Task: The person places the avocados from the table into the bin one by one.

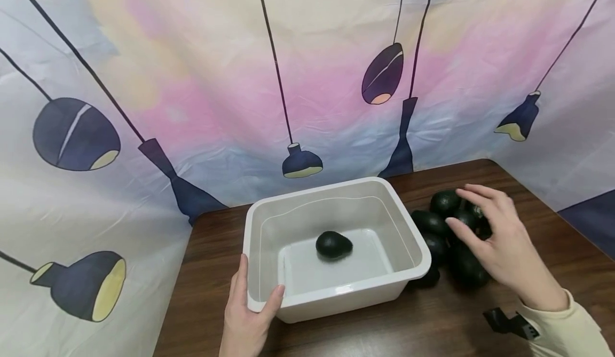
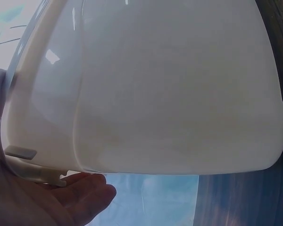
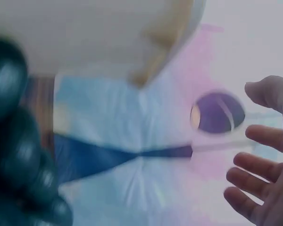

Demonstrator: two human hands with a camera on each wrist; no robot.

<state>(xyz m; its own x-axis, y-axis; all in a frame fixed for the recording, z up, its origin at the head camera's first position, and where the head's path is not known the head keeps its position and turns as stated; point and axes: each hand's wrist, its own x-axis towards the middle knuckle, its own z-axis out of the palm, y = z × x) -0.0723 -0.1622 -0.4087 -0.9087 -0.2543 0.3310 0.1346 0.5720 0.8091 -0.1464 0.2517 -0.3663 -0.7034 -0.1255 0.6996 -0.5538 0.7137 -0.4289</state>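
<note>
A white plastic tub (image 1: 331, 314) stands on the table with one dark green avocado (image 1: 333, 245) lying on its floor. My left hand (image 1: 245, 314) grips the tub's near left corner, thumb over the front rim and fingers along the left side. In the left wrist view those fingers (image 2: 92, 195) curl beneath the rim. Right of the tub, several avocados (image 1: 466, 266) lie in a heap. Over that heap hovers my right hand (image 1: 504, 239), thumb and fingers spread and nothing between them. The right wrist view has the spread hand (image 3: 269, 174) apart from the avocados (image 3: 14, 136).
The brown wooden table (image 1: 197, 309) reaches back to a fabric backdrop (image 1: 230, 79) printed with hanging lamps. A small black object (image 1: 509, 324) lies by the right sleeve (image 1: 567, 327). The heap sits close against the tub's right side.
</note>
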